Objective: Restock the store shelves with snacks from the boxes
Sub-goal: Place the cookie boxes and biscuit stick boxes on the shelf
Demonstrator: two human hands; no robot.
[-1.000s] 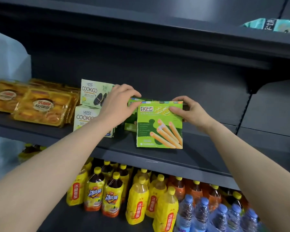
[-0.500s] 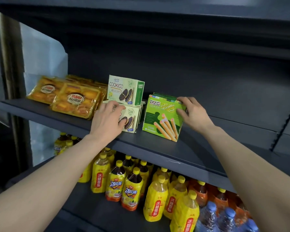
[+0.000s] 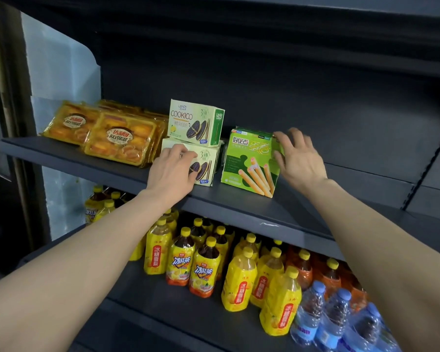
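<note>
A green egg-roll snack box (image 3: 249,161) stands upright on the dark middle shelf (image 3: 277,209). My right hand (image 3: 296,158) touches its top right corner and right side with spread, relaxed fingers. To its left, two pale Cookico biscuit boxes are stacked, the upper box (image 3: 194,121) on the lower box (image 3: 207,165). My left hand (image 3: 172,171) rests against the front of the lower box, fingers bent on its face and covering its left half. More green boxes seem to stand behind the front one, mostly hidden.
Yellow packs of small cakes (image 3: 117,138) lie at the shelf's left end. The shelf to the right of the green box is bare. Below stand several yellow tea bottles (image 3: 239,283), orange bottles (image 3: 305,270) and water bottles (image 3: 335,318). A pale panel (image 3: 61,80) bounds the left.
The green box went from held up in both hands to standing on the shelf. My left hand dropped to the lower Cookico box; my right hand's fingers loosened and spread.
</note>
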